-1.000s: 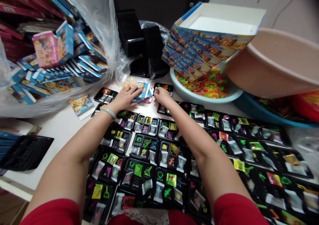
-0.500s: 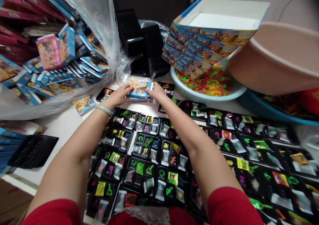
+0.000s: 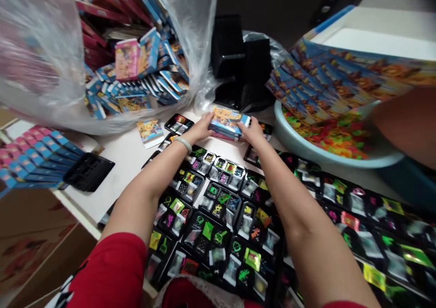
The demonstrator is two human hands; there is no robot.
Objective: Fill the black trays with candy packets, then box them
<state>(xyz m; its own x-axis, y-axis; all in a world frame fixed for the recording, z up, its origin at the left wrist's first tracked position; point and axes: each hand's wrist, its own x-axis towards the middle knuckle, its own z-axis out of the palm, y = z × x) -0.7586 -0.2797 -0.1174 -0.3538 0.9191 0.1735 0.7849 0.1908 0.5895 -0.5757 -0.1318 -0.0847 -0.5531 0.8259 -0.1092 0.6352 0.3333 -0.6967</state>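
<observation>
A short stack of small printed boxes, blue with a yellow picture on top and a pinkish one lowest, is gripped at its two ends. My left hand is closed on its left end, below a pale bangle. On the right end, my right hand presses with thumb and fingers. The stack is at the far side of the white table, just behind rows of black trays filled with small toys and wrapped sachets. A single flat printed box lies left of my left hand.
A clear plastic bag full of pink and blue boxes stands at the back left. Black tray stacks are behind my hands. Right of them, a pale blue basin holds colourful pieces under stacked cartons. Boxes line the left edge.
The view has swung left, so everything appears further right, and more boxes show at the left edge. Both hands keep hold of the box stack.
</observation>
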